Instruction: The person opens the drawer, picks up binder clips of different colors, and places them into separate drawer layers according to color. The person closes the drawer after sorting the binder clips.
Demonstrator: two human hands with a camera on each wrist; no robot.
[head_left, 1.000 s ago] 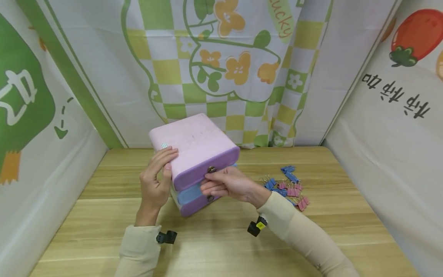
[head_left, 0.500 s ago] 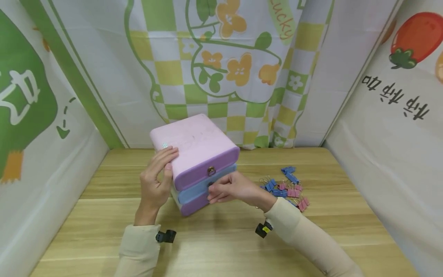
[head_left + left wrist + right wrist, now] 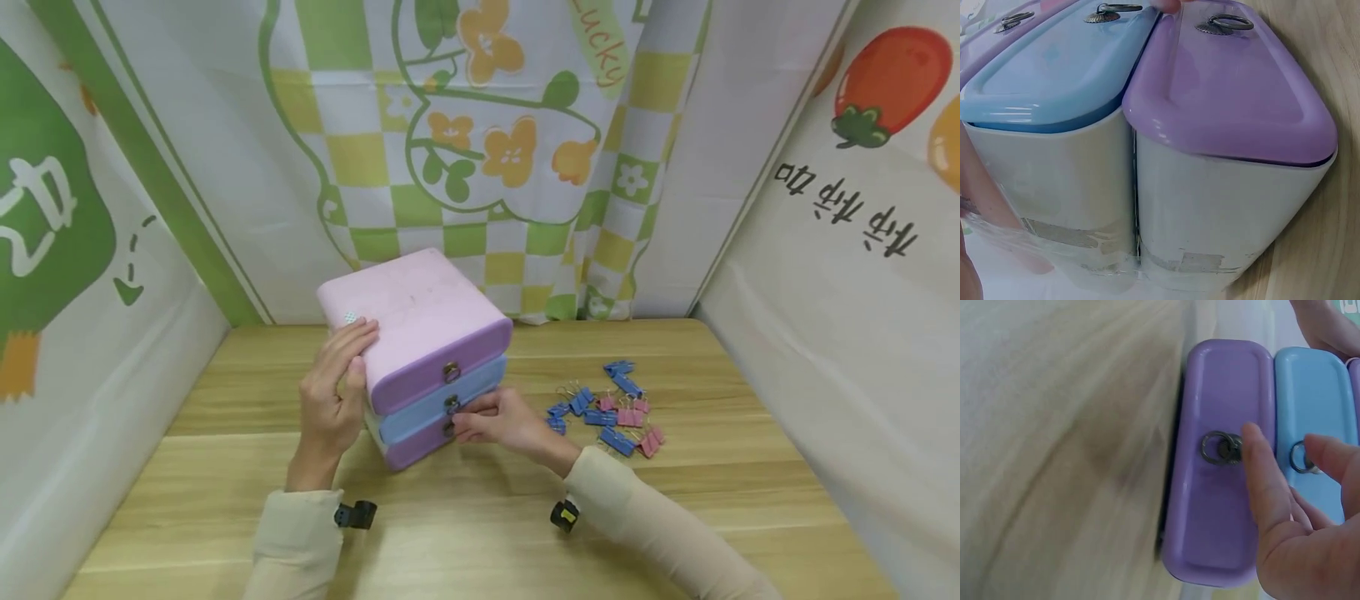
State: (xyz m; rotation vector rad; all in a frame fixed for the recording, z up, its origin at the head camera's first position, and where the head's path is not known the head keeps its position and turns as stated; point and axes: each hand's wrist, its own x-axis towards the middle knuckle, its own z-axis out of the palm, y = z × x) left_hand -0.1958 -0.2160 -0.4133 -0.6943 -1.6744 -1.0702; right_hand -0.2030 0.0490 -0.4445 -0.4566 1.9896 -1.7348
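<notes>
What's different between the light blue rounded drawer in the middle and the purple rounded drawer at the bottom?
The middle drawer is light blue; the bottom drawer is purple.
The middle drawer sits under the purple top drawer; the bottom drawer is lowest, by the wooden table.
Both have a metal ring pull.

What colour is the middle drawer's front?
Light blue middle drawer front, clearest in the head view.

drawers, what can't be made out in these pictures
Contents: hidden behind the drawer fronts, all views.
Top drawer: right wrist view, mostly cut off by the right edge.
Bottom ring: right wrist view, a finger of the right hand overlaps it, touch unclear.
Sticker: head view, detail too small.
</notes>
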